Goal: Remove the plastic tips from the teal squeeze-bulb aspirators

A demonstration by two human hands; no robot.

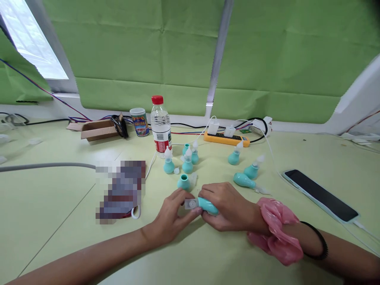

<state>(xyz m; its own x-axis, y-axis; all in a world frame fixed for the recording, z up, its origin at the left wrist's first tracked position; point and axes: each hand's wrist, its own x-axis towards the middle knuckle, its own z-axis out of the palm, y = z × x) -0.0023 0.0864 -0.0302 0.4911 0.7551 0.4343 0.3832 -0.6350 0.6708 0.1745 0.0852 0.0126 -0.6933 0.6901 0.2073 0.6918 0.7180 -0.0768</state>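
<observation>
My right hand [224,206] is closed around a teal squeeze bulb [208,206] lying sideways. The thumb and forefinger of my left hand [170,217] pinch the clear plastic nozzle part [190,204] at the bulb's left end. Just beyond my hands stands an open-necked teal bulb [183,182], with a clear nozzle piece [193,180] beside it. Several teal bulbs with clear tips, such as a nasal aspirator [169,163], stand farther back. To the right, another aspirator [244,180] lies on its side near an upright or slightly tilted one [251,170].
A water bottle [162,130], a patterned can [139,122] and a cardboard box [99,130] stand at the back. A yellow power strip [226,138] with chargers lies near the wall. A phone [322,194] with a cable lies right; a blurred item [123,192] lies left.
</observation>
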